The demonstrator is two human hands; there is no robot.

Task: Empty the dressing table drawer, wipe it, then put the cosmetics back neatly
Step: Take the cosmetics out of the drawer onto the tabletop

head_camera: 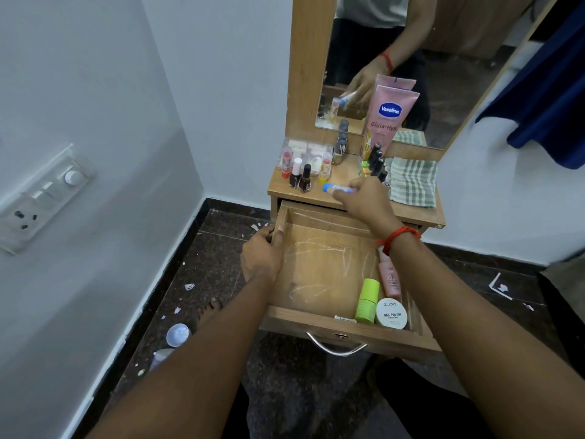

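Note:
The wooden drawer [319,267] is pulled out, its floor streaked with white marks. A green bottle [367,301], a white nail polish remover tub [391,313], a pink bottle [390,278] and a small metal piece [345,318] lie at its front right. My left hand [262,253] grips the drawer's left wall. My right hand [364,198] is over the tabletop, shut on a small blue-capped stick [332,187]. On the dressing table [408,212] stand nail polish bottles [300,177], a pink Vaseline tube [387,117] and a folded striped cloth [413,182].
A mirror [449,58] rises behind the tabletop. A clear case of small items [305,152] sits at the table's back left. The dark floor holds paper scraps and a blue lid [178,334]. A wall socket panel [41,198] is at the left, and blue fabric [550,99] hangs at the right.

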